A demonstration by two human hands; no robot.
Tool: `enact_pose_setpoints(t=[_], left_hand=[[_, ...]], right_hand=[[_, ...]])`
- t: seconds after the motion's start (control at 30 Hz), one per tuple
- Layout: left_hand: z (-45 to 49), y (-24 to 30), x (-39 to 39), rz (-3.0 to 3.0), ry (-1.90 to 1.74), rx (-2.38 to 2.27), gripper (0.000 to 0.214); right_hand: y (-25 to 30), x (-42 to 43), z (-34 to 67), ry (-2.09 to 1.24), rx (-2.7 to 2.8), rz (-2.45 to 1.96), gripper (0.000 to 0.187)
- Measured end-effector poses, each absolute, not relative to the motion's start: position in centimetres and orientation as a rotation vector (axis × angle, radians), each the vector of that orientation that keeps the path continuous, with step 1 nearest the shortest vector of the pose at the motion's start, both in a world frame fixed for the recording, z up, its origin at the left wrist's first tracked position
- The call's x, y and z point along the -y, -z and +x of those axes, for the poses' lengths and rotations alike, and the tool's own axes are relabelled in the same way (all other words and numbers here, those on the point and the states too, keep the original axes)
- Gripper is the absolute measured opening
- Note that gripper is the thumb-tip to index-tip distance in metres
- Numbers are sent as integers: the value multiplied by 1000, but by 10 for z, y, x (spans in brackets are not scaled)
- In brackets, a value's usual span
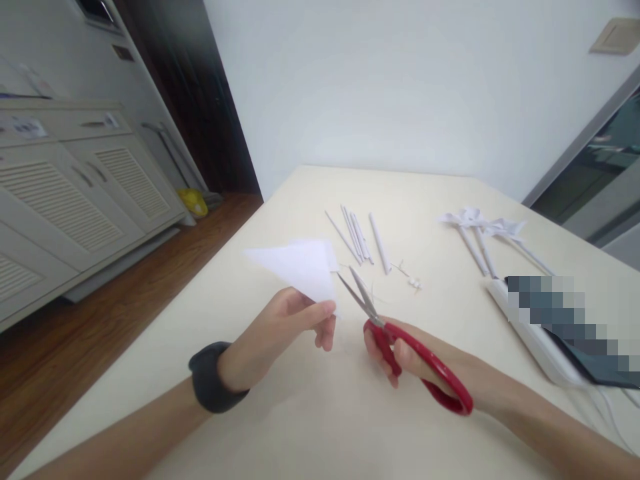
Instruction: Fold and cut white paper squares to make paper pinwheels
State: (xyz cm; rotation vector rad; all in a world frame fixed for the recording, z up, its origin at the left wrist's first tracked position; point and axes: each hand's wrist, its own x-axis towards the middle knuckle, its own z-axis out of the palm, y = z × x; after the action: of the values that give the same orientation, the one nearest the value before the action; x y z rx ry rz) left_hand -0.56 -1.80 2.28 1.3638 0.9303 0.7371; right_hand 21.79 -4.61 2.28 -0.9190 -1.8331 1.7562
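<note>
My left hand [295, 317] pinches a folded sheet of white paper [305, 263] between thumb and fingers, above the table. The paper has a triangular shape with a narrow strip along its right side. In my right hand [400, 350] is a pair of red-handled scissors [377, 319], the fingers through the handles. The blades are slightly apart, their tips close to the paper's right edge; whether they touch it I cannot tell.
Several white paper rolls [357, 233] lie beyond my hands on the table [300, 427]. Small scraps [414, 283] sit near them. To the right are white paper pinwheels [470, 217] on sticks, a white power strip [530, 333] and a dark, partly blurred flat object [605, 367].
</note>
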Motion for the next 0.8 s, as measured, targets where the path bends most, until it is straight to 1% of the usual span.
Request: enact_pose_setpoints(t=[0.13, 0.23, 0.4, 0.6, 0.8], left_hand=[[-6, -21, 15, 1370, -731, -945, 36], [-4, -19, 16, 1344, -724, -1003, 32], [0, -18, 21, 1293, -772, -1067, 23], [5, -21, 28, 1263, -791, -1107, 21], [10, -20, 34, 1206, -863, -1123, 13]], right_hand=[[-16, 56, 210, -1935, 1703, -926, 35], [-11, 62, 206, -2000, 1588, -915, 35], [-14, 65, 204, -1930, 1605, -995, 35], [-23, 66, 201, -1920, 1674, -1073, 39], [-27, 69, 199, -1865, 1705, -1137, 40]])
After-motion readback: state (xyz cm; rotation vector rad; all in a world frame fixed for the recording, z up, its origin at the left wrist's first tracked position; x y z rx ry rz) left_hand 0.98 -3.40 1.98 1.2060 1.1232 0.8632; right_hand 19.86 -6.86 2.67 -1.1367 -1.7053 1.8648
